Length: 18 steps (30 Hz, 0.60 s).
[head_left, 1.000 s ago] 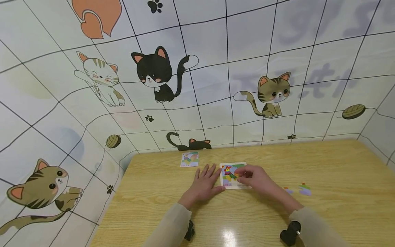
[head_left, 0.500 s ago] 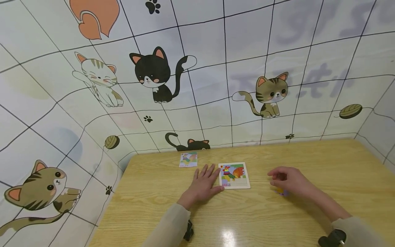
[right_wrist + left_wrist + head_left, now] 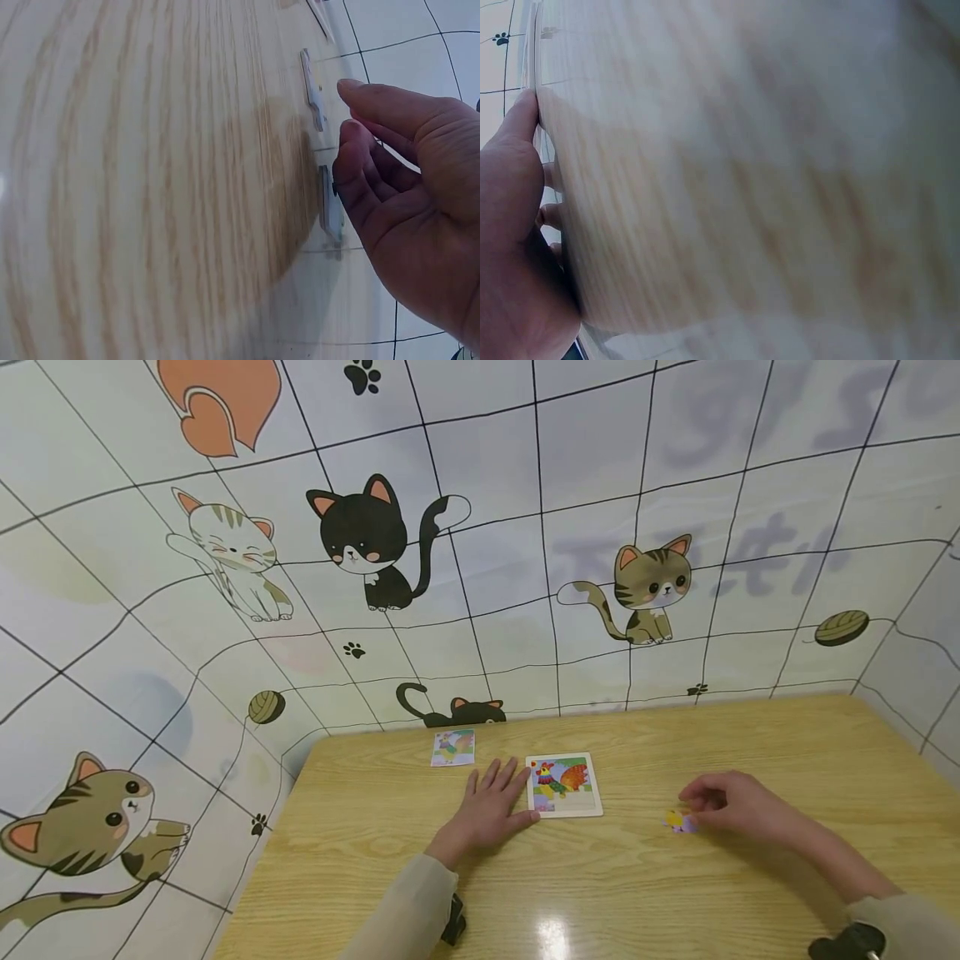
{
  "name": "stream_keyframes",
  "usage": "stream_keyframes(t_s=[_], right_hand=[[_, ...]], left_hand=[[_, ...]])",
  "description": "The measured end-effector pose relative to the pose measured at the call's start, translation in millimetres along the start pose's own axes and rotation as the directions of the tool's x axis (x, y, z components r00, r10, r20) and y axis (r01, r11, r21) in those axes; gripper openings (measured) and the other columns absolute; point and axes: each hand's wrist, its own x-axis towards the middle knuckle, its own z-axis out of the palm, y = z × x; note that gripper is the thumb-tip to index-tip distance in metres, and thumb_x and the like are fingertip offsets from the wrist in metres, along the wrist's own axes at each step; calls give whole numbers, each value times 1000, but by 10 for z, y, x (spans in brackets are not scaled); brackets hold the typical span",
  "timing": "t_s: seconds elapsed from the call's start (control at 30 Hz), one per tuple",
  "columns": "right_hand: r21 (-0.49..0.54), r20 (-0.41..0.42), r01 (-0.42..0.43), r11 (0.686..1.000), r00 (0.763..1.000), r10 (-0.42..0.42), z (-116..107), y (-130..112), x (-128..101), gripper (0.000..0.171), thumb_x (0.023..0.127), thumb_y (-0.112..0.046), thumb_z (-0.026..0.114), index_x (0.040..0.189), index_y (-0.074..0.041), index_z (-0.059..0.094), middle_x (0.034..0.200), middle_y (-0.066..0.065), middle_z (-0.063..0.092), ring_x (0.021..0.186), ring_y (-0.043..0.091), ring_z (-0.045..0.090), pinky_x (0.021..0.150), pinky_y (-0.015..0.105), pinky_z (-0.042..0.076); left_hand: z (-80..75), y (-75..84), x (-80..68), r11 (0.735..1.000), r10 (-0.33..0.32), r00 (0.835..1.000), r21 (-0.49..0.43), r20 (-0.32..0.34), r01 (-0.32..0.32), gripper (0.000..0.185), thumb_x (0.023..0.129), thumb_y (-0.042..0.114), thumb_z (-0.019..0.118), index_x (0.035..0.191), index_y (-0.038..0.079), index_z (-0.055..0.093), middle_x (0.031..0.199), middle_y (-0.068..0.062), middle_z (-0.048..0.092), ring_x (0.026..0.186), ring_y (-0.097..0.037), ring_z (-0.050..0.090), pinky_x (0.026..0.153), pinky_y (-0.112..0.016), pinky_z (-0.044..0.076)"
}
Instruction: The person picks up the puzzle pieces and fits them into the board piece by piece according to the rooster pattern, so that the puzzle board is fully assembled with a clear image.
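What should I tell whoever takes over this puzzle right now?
Left hand: flat on the table, fingers against the left edge of the puzzle board.
Right hand: fingers curled over a loose piece to the right of the board; grip not yet clear.
Reference card lies behind the left hand.
Done: upper part of the picture filled.
Left: the bottom strip looks unfilled.

L hand point(image 3: 491, 806) flat, R hand point(image 3: 731, 806) fingers curled

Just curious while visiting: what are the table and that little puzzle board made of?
The table looks like light wood or wood-look laminate: clear grain, with a glossy glare spot. The puzzle board seems to be thin printed wood or card, pale-edged; which one cannot be told.
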Motion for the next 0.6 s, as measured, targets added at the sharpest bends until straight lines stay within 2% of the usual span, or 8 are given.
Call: stream_keyframes(t_s=[0.2, 0.43, 0.6], right_hand=[[0, 45, -43, 999, 998, 43, -9, 68, -18, 30, 85, -18, 84, 107, -2, 72, 89, -1, 65, 77, 3, 56, 66, 25, 50], [-2, 32, -62, 998, 998, 62, 31, 87, -31, 33, 86, -20, 84, 110, -1, 70, 92, 1, 61, 78, 4, 52, 67, 25, 48], [-5, 22, -41, 999, 999, 41, 49, 101, -44, 30, 86, -19, 84, 108, -2, 70, 91, 0, 60, 76, 4, 51, 66, 25, 47]], left_hand=[[-3, 7, -7, 1000, -1, 1000, -4, -4, 1, 76, 105, 60, 44, 166, 20, 23, 171, -7, 12, 157, -33, 6, 120, -63, 4], [-7, 4, -14, 1000, 1, 1000, -4, -2, -1, 76, 105, 59, 45, 165, 19, 23, 171, -8, 12, 157, -33, 6, 120, -63, 5], [5, -8, -6, 1000, 4, 1000, 1, -6, -4, 76, 104, 60, 44, 166, 20, 23, 171, -8, 12, 157, -33, 6, 120, -63, 5]])
